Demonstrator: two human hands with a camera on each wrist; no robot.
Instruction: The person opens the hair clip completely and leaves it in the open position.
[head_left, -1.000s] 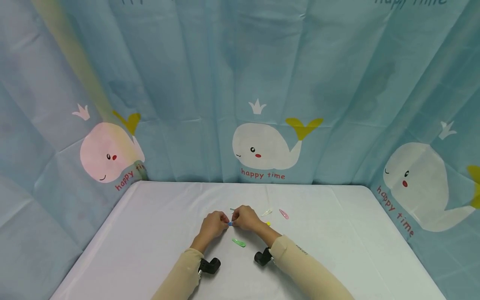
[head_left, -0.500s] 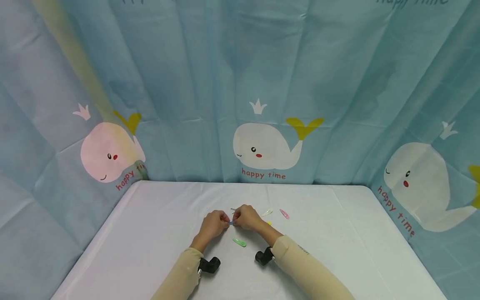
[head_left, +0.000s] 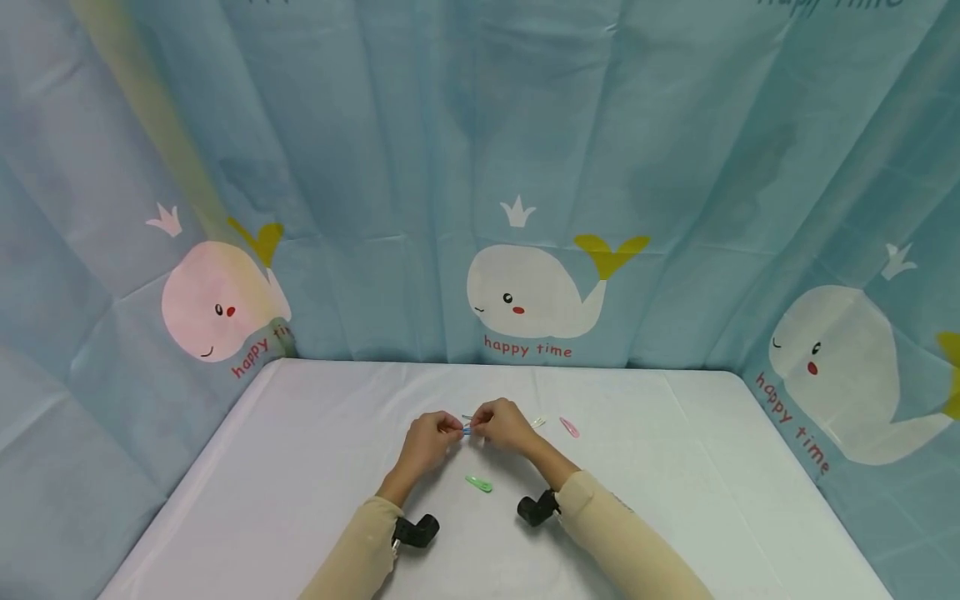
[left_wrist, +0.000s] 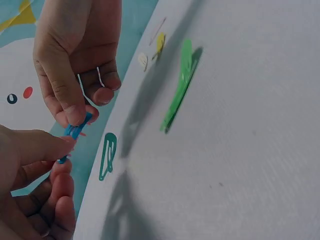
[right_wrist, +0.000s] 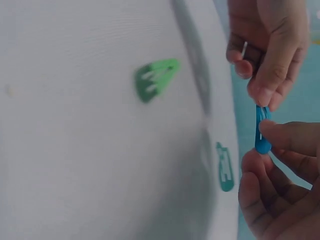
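Note:
Both hands meet over the middle of the white table [head_left: 300,467] and pinch a small blue hair clip [head_left: 467,430] between them, held a little above the cloth. My left hand [head_left: 448,430] grips one end with thumb and forefinger; my right hand [head_left: 482,427] pinches the other. The left wrist view has the blue clip [left_wrist: 75,131] between my left hand [left_wrist: 47,155] below and my right hand [left_wrist: 75,107] above. From the right wrist, the clip [right_wrist: 262,132] stands upright between both hands' fingertips.
A light green clip [head_left: 477,483] lies just nearer than the hands. A teal clip [left_wrist: 106,155] lies under them. Cream [head_left: 537,422] and pink [head_left: 569,427] clips lie to the right. A whale-print curtain [head_left: 525,208] closes off the back and sides.
Both hands have risen slightly and moved away from the body, carrying the blue clip. The yellow clip beside the right wrist is now hidden in the head view.

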